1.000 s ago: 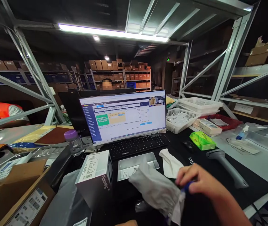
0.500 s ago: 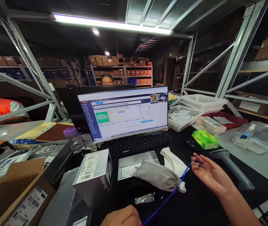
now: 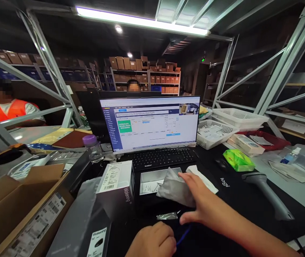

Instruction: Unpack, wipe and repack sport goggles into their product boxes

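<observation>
A grey drawstring pouch point(image 3: 175, 187) lies partly over an open white box tray point(image 3: 145, 188) holding a printed paper. My right hand point(image 3: 204, 201) reaches across the pouch's near end, thumb and fingers spread apart; whether it presses on the fabric I cannot tell. It hides the gathered neck of the pouch. In front of it, my left hand point(image 3: 153, 241) is closed around a blue cord point(image 3: 183, 235), which runs up beneath my right hand. A small clear plastic packet point(image 3: 167, 216) rests just beyond my left knuckles. White crumpled paper point(image 3: 208, 182) sticks out behind the right hand.
To the left stand a Wakening box point(image 3: 116, 189) and an open cardboard carton point(image 3: 31, 200). A keyboard point(image 3: 160, 159) and monitor point(image 3: 152, 125) are at the back. On the right are a barcode scanner point(image 3: 268, 194), a green tissue pack point(image 3: 238, 160) and a white basket point(image 3: 213, 134).
My right hand has moved left from beside the pouch's tied end to over it, its fingers now spread. The blue cord no longer stretches up to that hand. The view has shifted slightly.
</observation>
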